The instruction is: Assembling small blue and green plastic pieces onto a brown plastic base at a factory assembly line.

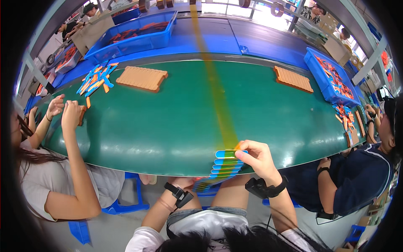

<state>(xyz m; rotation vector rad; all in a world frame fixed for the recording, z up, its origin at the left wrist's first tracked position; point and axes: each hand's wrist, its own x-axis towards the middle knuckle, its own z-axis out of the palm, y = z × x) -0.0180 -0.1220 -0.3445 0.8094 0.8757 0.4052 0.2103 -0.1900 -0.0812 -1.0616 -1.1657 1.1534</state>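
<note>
A long band of amber tape (216, 96) runs down from the top across the green table to my lap side. Near the table's front edge, several flat blue strips with rounded ends (225, 161) lie across it in a ladder-like row. My right hand (258, 157) is closed, thumb and fingers pinching the right end of the topmost strip beside the tape. Below the table edge, my left hand (183, 182) is at the lower end of the row, where the strips look smeared. Its fingers are mostly hidden, so their grip does not show.
Two ridged tan blocks (142, 78) (294, 78) lie on the green table (168, 122). A pile of blue and orange strips (95, 80) sits far left. Blue bins (134, 40) (331, 80) stand at the back and right. A person (63, 176) works at left, another (331, 180) sits at right.
</note>
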